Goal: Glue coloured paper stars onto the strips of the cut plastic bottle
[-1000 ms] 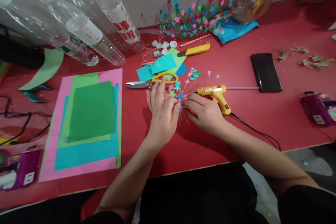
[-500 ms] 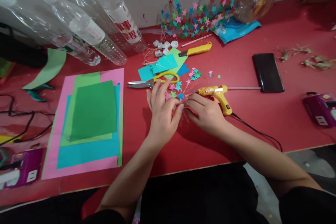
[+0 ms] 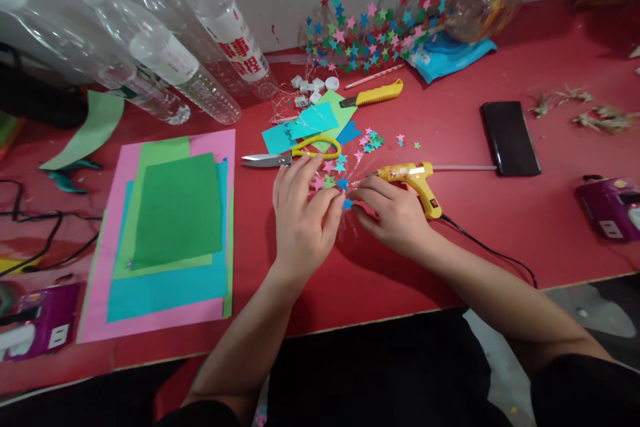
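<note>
A small blue star [image 3: 348, 203] shows between my two hands. My right hand [image 3: 393, 213] is closed, its thumb and index fingertips pinching at the star's right edge. Just left of the star, my left hand [image 3: 305, 217] has thumb and index finger pressed together; whether anything is between them is too small to tell. Beyond my fingertips lie another blue star [image 3: 342, 183], a green star [image 3: 329, 181] and several pink and teal ones. Scissors with yellow handles [image 3: 316, 141] rest behind my left hand. A yellow glue gun [image 3: 410, 175] lies behind my right hand.
Stacked coloured paper [image 3: 180, 213] lies left, with plastic bottles [image 3: 235, 47] behind. A yellow cutter [image 3: 380, 93], small white boxes [image 3: 310, 90] and star strings [image 3: 380, 33] are at the back. A phone [image 3: 511, 138] lies right; the glue gun's cord [image 3: 490, 250] runs to the table's front edge.
My left hand has shifted slightly left, away from my right fingertips. The blue star between the hands, mostly hidden before, now shows clearly.
</note>
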The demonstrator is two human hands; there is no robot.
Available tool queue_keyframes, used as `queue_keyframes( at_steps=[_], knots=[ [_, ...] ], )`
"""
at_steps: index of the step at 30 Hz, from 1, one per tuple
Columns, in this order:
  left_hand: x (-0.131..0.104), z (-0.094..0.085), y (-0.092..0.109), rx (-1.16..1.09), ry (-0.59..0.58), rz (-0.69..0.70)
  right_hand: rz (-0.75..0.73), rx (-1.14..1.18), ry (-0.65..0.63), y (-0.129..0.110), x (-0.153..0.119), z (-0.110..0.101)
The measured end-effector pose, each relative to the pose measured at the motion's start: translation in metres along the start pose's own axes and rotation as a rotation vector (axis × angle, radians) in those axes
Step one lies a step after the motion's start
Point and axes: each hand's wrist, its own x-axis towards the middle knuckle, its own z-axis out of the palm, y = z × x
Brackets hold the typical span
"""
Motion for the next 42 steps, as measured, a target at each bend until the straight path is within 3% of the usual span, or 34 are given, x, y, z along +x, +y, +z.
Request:
queue_keyframes(
  at_steps=[6, 14, 22, 26, 33, 42],
  knots=[
    [0.001, -0.007, -0.003, -0.241, 0.068, -0.081, -0.010, -0.035, 0.039, 0.002, -0.001, -0.003],
    [0.002, -0.011, -0.007, -0.322, 0.133, -0.186, 0.029, -0.077, 0.073, 0.002, 0.000, -0.013],
    [0.001, -0.001, -0.017, -0.537, 0.213, -0.362, -0.156, -0.044, 0.115, 0.005, -0.002, -0.015],
    [-0.001, 0.006, -0.026, -0.604, 0.170, -0.426, -0.074, -0.002, 0.171, 0.012, 0.001, -0.017],
    [-0.001, 0.008, -0.035, -0.607, 0.244, -0.463, 0.118, 0.025, 0.016, 0.022, 0.006, -0.016],
    [0.003, 0.005, -0.036, -0.629, 0.249, -0.514, 0.052, 0.145, -0.032, 0.019, 0.005, -0.015]
  ],
)
